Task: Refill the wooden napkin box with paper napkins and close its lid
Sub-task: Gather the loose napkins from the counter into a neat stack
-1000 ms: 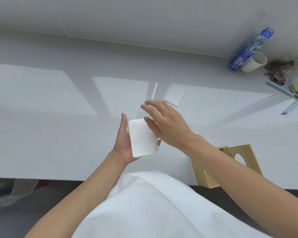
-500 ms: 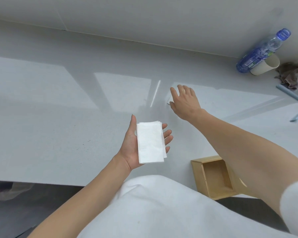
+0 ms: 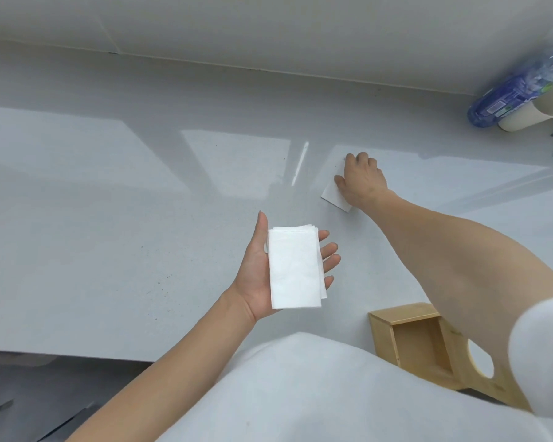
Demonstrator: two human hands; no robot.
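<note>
1. Left hand (image 3: 262, 269): centre of frame, palm up, fingers spread and only loosely curled. It carries a stack (image 3: 292, 267) of folded white napkins lying flat on palm and fingers; edges look slightly fanned along the right side.
2. Right hand (image 3: 361, 180): upper right of centre, arm reaching across the counter (image 3: 109, 218). Fingers bent down over one napkin (image 3: 334, 197) that lies flat on the counter; thumb at its left edge. Whether it is pinched or only pressed, cannot tell.
3. Box (image 3: 415, 342): lower right, near the counter's front edge, partly behind the right arm. Open and apparently empty; lid (image 3: 479, 365), with an oval hole, folded out to its right.
4. Bottle (image 3: 524, 87) and cup (image 3: 537, 113): upper right corner, well apart from the work.
5. Step in hand, as judged: collect the loose napkin and add it to the stack.
6. Handling advice: thin paper on a glossy surface resists lifting. Slide it a little or raise a corner with the thumb, then pinch. Keep the left palm level so the stack does not slip. Lay the napkin on squarely, align the edges, then carry everything to the box.
</note>
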